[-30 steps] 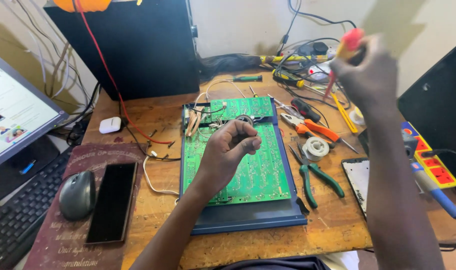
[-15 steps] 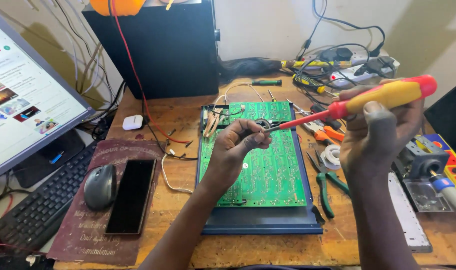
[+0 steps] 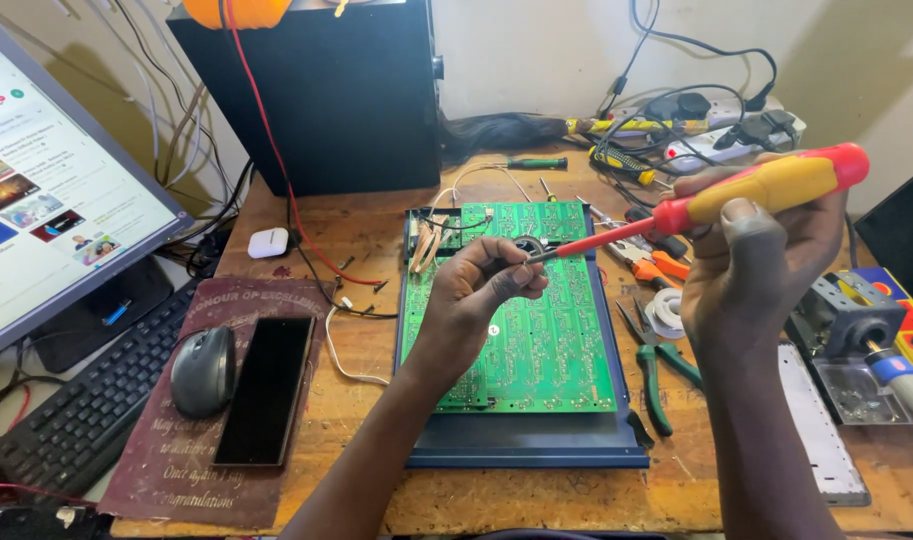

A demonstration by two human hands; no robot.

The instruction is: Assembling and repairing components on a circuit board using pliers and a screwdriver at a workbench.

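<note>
Red-and-yellow-handled screwdriver (image 3: 721, 203) gripped in closed right hand (image 3: 766, 265), long axis tilted, tip pointed left and down, met by pinched left hand (image 3: 481, 295) fingertips, above green rectangular circuit board (image 3: 556, 340).

An electronics repair workshop is shown, set up at a worn wooden bench (image 3: 356, 230). A green circuit board (image 3: 546, 330) is laid on a dark blue tray (image 3: 526, 450) at the middle. Hand tools are scattered to the right: green-handled pliers (image 3: 661, 365), orange-handled cutters (image 3: 651, 265), a roll of solder (image 3: 666, 312) and a soldering iron stand (image 3: 846, 320). A power strip (image 3: 716, 135) with tangled cables is placed by the wall. A monitor (image 3: 46, 200), keyboard (image 3: 86, 400), mouse (image 3: 202, 370) and black computer case (image 3: 316, 90) are kept on the left.
</note>
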